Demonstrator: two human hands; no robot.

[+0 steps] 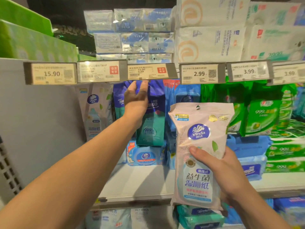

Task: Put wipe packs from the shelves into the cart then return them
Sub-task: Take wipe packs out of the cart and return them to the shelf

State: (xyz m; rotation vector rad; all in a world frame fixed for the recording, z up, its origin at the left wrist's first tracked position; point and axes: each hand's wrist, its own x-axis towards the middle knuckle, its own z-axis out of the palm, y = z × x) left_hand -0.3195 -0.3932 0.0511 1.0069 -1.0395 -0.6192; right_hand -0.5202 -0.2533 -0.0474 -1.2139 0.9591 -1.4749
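Note:
My right hand (219, 171) holds a pink Vinda wipe pack (198, 146) upright in front of the shelf, thumb across its front. My left hand (137, 96) reaches up under the price rail, with its fingers around the top of a hanging purple and teal Tempo wipe pack (152, 123). A second pink Vinda pack (95, 109) hangs at the left of that one. The cart is out of view.
A price label rail (148, 72) runs across above the hanging packs. Green wipe packs (262, 116) hang and lie at the right. Blue flat wipe packs (145, 156) rest on the white shelf board (148, 182). Tissue bundles (209, 30) fill the upper shelf.

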